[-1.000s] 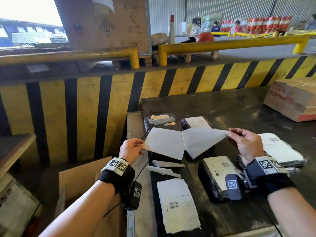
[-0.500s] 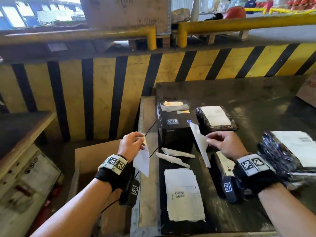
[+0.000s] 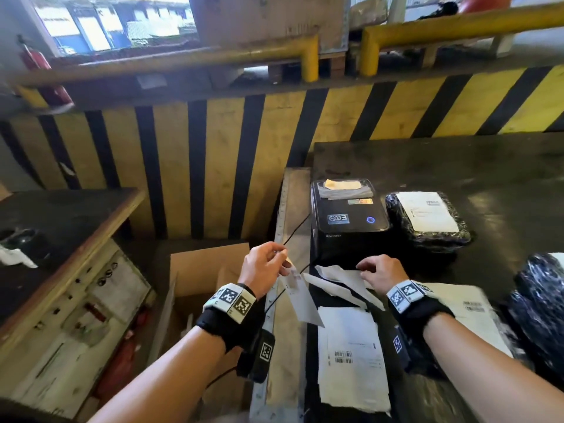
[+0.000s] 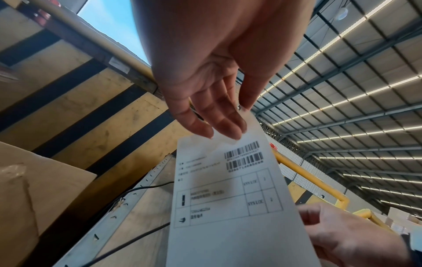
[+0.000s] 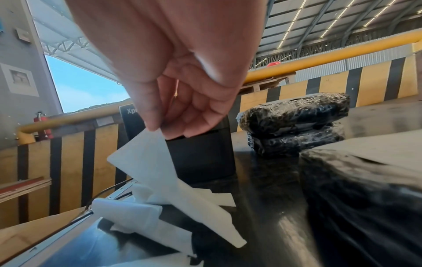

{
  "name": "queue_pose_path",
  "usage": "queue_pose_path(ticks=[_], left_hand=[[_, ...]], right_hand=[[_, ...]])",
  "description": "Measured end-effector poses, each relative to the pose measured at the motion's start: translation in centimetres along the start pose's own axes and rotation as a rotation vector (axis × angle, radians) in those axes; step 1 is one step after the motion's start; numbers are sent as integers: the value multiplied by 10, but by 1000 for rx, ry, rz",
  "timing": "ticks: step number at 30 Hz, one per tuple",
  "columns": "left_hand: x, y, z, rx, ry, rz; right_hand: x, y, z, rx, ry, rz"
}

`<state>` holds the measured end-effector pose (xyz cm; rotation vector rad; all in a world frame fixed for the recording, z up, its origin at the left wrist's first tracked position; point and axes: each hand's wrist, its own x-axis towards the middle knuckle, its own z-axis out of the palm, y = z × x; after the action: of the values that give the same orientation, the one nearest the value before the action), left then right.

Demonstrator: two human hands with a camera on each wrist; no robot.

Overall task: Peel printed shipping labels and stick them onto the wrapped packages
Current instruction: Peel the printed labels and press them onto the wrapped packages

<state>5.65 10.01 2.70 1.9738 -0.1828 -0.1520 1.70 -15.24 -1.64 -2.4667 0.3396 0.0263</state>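
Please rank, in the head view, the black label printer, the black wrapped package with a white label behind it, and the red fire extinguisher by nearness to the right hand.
From the right hand:
1. Black label printer, just beyond the fingers.
2. Black wrapped package, farther back, right of the printer.
3. Red fire extinguisher, far left by the barrier.

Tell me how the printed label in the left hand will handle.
Probably floppy: the label hangs limp from the left hand's fingertip pinch. Likely very light, held by one edge. Its peeled side may cling to fingers or to the scraps.
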Motion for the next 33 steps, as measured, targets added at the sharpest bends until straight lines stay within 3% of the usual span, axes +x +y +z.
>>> queue_pose_path(ticks=[13, 22, 26, 33], left_hand=[[4, 39, 40, 26, -52, 148], [0, 62, 73, 54, -89, 214], [-3, 72, 87, 54, -138, 236], [-3, 83, 113, 55, -191, 246]], right_hand=[[-58, -57, -22, 177, 120, -355], [-89, -41, -32, 213, 400, -278], [-100, -33, -41, 184, 339, -278], [-106, -10, -57, 136, 365, -251]])
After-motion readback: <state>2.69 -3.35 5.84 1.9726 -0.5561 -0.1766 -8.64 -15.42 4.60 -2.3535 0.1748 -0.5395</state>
